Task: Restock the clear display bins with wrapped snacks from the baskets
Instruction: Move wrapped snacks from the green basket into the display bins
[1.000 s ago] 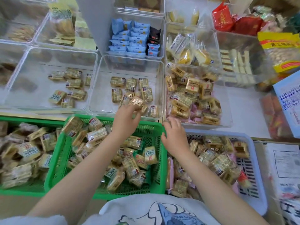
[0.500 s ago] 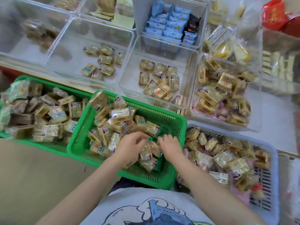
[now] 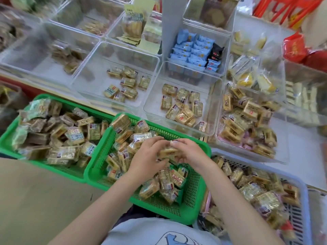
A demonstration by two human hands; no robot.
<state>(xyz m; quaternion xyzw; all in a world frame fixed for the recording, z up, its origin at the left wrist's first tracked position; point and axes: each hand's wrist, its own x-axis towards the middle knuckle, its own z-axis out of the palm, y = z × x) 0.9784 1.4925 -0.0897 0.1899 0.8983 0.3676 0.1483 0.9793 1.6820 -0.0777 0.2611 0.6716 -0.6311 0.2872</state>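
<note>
Your two hands met over the middle green basket [image 3: 191, 200]. Your left hand [image 3: 148, 156] and your right hand [image 3: 190, 154] both curled around one wrapped snack [image 3: 168, 151], holding it between them just above the pile. The snack was tan with a small red and white label at its top edge. Your fingers hid most of it.

The middle green basket was full of more wrapped snacks [image 3: 164, 183]. Just left of it, touching its side, sat another green basket [image 3: 10, 137], heaped with snacks too. Just right of it sat a blue basket [image 3: 300, 184], also loaded.

Behind the middle green basket stood a clear bin [image 3: 212, 103] with a small bunch of snacks lying flat on its floor. Left of that bin was a second clear bin [image 3: 99, 68] with only a few snacks. Right of it was a third clear bin [image 3: 281, 152], piled much higher.

Farther back from the basket was a bin of blue packets [image 3: 191, 53].

Your white shirt [image 3: 150, 232] showed just below the basket.
</note>
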